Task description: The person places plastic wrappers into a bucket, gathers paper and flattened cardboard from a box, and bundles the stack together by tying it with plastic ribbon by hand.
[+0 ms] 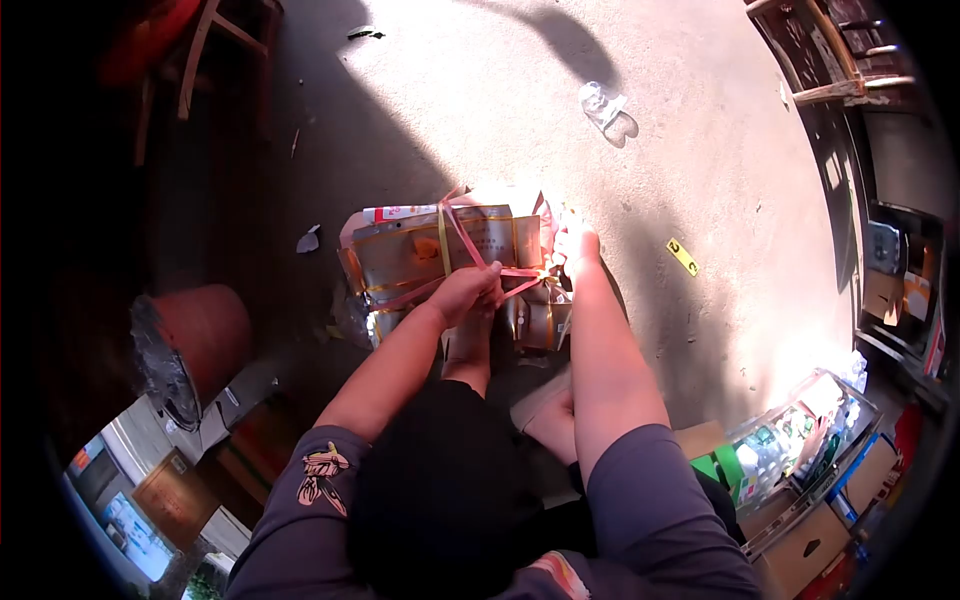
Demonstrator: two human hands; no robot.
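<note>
A bundle of flattened cardboard boxes (390, 262) lies on the ground in front of me, crossed by pink and yellow ties. My left hand (468, 294) is closed round the pink strap (463, 236) at the near side of the bundle. At the bundle's right edge, in bright sun, is my right hand (576, 248), its fingers closed beside the strap's right end; glare hides just what it grips. A bare foot or leg shows below my left hand, against the near side of the bundle.
A reddish bucket (215, 325) lies at the left. Wooden chairs (240, 35) stand at upper left and upper right. Crumpled clear plastic (600, 105) and a yellow strip (682, 257) lie on the ground. A crate of bottles (790, 445) and cardboard (805, 550) are at lower right.
</note>
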